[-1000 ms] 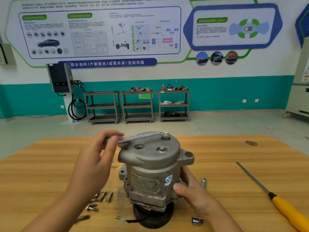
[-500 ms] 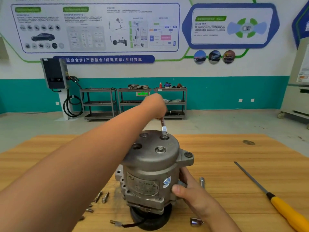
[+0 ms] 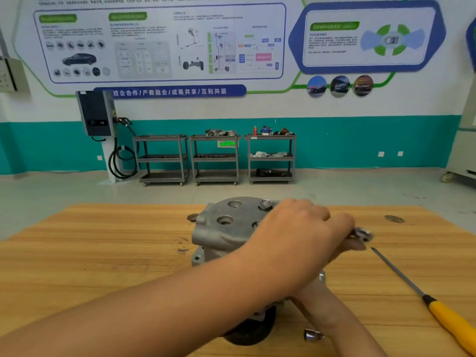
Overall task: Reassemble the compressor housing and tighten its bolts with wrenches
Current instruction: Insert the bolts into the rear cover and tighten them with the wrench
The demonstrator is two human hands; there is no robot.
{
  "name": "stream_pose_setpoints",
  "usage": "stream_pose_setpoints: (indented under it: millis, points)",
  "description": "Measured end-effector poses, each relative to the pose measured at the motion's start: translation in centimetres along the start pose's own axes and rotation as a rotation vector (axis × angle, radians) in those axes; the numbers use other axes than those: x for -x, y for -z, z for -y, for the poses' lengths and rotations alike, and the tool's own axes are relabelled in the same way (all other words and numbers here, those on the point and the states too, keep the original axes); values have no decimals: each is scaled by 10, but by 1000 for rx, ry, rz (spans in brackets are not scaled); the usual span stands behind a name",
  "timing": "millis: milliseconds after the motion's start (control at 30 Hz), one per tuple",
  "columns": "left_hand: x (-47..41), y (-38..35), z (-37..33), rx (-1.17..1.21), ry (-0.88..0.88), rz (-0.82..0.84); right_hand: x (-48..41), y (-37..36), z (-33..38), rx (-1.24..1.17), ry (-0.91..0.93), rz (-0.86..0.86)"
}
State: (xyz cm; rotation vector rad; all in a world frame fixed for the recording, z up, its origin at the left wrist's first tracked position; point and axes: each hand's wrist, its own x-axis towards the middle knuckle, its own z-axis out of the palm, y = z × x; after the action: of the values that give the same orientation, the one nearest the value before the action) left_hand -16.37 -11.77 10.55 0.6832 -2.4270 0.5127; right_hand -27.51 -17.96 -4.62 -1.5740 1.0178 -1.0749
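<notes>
The grey compressor housing [image 3: 221, 233] stands upright on its black pulley [image 3: 252, 331] on the wooden table [image 3: 103, 253]. A bolt [image 3: 265, 203] sits in the top cover at the far right. My left arm crosses over the housing, and my left hand [image 3: 301, 235] grips a wrench to the right of the cover. The wrench's free end [image 3: 362, 234] sticks out past my fingers, and its other end is hidden near the bolt. My right forearm [image 3: 334, 320] runs up to the housing's right side. My left arm hides the right hand itself.
A yellow-handled screwdriver [image 3: 450, 320] lies on the table to the right, with its shaft pointing toward the housing. A small metal socket [image 3: 313, 334] lies near the pulley. Grey tool carts [image 3: 215, 161] stand against the far wall.
My left hand has swung the wrench round the bolt from the left, past the far side, to the right of the cover. My left arm now covers my right hand.
</notes>
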Motion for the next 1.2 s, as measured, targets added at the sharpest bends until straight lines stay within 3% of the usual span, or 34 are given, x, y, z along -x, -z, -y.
stream_pose_setpoints:
  millis: [133, 267, 367, 533, 667, 967, 1200]
  points:
    - [50, 12, 6, 127, 93, -222, 3, 0, 5, -108, 33, 49]
    - [77, 28, 21, 397, 510, -330, 5, 0, 5, -240, 67, 114]
    - [85, 34, 45, 363, 712, -441, 5, -3, 7, -278, 55, 125]
    - [70, 31, 100, 192, 863, -213, 7, -2, 11, -289, 29, 124]
    - [34, 20, 130, 236, 973, -59, 7, -2, 13, -322, 23, 146]
    - [-51, -10, 129, 147, 848, 233, 8, -1, 16, -283, 19, 163]
    - [-83, -14, 80, 167, 475, 413, 7, -1, 15, -241, -1, 151]
